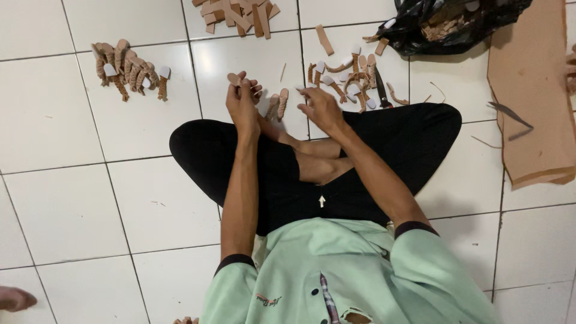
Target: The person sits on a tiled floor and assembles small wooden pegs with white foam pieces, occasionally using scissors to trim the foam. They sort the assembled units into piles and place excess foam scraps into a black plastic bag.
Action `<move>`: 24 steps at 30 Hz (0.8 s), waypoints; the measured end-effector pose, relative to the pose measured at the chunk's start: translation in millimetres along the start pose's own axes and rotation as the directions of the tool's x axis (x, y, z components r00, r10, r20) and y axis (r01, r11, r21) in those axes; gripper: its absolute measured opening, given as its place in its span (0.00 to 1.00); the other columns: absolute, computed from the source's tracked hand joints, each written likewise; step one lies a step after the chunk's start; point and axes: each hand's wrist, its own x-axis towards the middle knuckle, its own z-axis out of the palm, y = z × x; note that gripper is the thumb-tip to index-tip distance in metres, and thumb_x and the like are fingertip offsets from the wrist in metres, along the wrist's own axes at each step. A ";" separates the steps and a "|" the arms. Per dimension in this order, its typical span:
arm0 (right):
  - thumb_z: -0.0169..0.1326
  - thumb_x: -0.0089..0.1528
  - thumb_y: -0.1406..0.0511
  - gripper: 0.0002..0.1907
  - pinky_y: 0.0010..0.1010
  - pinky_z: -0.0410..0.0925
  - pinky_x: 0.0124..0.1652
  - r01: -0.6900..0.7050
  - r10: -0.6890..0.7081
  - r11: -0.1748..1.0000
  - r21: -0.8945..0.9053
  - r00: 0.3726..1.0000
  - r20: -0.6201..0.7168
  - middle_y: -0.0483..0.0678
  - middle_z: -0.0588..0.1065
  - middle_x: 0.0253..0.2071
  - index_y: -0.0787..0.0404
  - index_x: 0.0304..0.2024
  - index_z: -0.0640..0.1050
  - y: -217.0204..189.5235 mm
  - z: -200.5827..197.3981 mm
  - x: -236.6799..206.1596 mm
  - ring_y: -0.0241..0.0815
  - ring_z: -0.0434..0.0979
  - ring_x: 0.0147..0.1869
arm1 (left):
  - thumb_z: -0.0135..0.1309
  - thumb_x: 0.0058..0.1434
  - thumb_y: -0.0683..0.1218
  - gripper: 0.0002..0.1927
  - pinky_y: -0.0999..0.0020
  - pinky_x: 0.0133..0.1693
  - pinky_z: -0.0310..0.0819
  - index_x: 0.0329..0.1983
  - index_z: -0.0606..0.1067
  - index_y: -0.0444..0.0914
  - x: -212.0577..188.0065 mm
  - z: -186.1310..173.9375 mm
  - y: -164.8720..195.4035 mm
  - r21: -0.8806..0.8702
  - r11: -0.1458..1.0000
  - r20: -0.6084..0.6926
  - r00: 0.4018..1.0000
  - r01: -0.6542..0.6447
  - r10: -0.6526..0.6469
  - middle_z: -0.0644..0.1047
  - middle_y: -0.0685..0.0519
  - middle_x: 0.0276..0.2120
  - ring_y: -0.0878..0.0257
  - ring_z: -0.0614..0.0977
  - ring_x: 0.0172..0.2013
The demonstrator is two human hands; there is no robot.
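Gripping a small tan leather strip (pixel 235 78) between its fingertips, the left hand (pixel 243 102) is raised above the white tiled floor (pixel 54 120) just ahead of the person's crossed legs in black trousers (pixel 210 156), while the right hand (pixel 321 108) reaches down with curled fingers at the edge of a scattered pile of similar braided strips (pixel 351 78); whether it has closed on one cannot be told. Another row of finished strips (pixel 127 69) lies to the left, flat cut pieces (pixel 237 15) lie farther ahead, and a black plastic bag (pixel 444 24) and a sheet of tan leather (pixel 534 90) lie to the right.
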 end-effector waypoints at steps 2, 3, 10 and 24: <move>0.70 0.54 0.59 0.25 0.39 0.72 0.41 -0.136 0.167 0.973 -0.188 0.973 0.159 0.54 0.80 0.43 0.66 0.48 0.78 8.6 -18.3 -14.8 0.51 0.81 0.44 | 0.48 0.73 0.45 0.20 0.69 0.42 0.79 0.63 0.70 0.28 3.5 -7.9 7.2 0.083 0.996 0.054 0.998 -0.031 0.027 0.79 0.48 0.42 0.63 0.81 0.40; 0.72 0.51 0.58 0.27 0.40 0.71 0.40 -0.182 0.251 0.940 -0.289 0.943 0.220 0.54 0.80 0.43 0.67 0.45 0.78 13.5 -26.8 -20.2 0.52 0.81 0.45 | 0.48 0.73 0.45 0.20 0.68 0.43 0.80 0.63 0.70 0.28 5.4 -8.7 9.7 0.119 0.991 0.084 0.995 -0.056 0.047 0.80 0.47 0.43 0.63 0.82 0.40; 0.65 0.61 0.63 0.25 0.29 0.76 0.46 -0.362 0.298 0.878 0.313 0.926 0.234 0.53 0.81 0.47 0.67 0.58 0.75 24.6 -32.9 -6.9 0.40 0.83 0.48 | 0.50 0.71 0.44 0.16 0.70 0.39 0.83 0.57 0.70 0.30 -5.7 18.5 -8.0 0.218 0.974 0.260 0.959 0.055 -0.112 0.83 0.44 0.45 0.61 0.87 0.40; 0.62 0.62 0.65 0.11 0.30 0.76 0.39 -0.329 0.367 0.930 0.166 0.862 -0.349 0.51 0.84 0.39 0.62 0.45 0.84 80.3 -85.7 -15.2 0.39 0.85 0.40 | 0.56 0.67 0.48 0.18 0.73 0.31 0.75 0.55 0.74 0.32 -16.1 30.2 -25.8 0.433 0.897 0.326 0.912 0.090 -0.249 0.81 0.50 0.36 0.64 0.84 0.35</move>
